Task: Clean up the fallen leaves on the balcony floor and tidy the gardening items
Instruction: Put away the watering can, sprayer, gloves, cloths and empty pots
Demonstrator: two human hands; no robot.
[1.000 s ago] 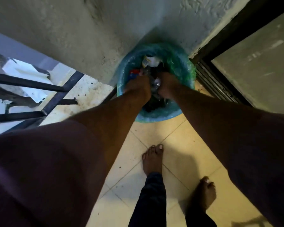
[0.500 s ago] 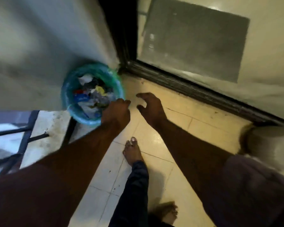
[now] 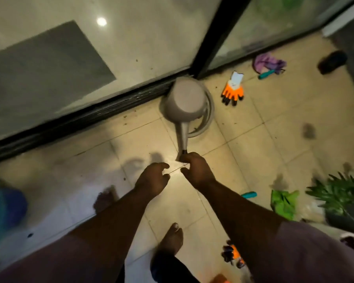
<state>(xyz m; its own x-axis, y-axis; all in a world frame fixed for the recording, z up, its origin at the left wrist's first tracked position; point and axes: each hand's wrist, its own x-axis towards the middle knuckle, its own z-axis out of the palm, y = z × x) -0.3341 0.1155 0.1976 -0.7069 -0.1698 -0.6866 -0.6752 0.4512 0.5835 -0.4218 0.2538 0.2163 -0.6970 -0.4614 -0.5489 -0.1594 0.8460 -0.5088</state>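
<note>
The watering can lay ahead, spout running back toward the right hand, fingers loosely curled, seemingly empty; left hand likewise, farther off.

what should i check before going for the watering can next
1. Right hand near the watering can spout tip: ok, though contact is blurred, cannot tell.
2. Left hand free: ok, fingers loosely curled, holding nothing.
3. Can upright by the door track: ok.
4. Water inside the can: cannot tell.
5. Floor clear around it: not ok, an orange glove and a teal-handled tool lie beyond the can.
6. Footing: ok, bare foot flat on tile.
</note>
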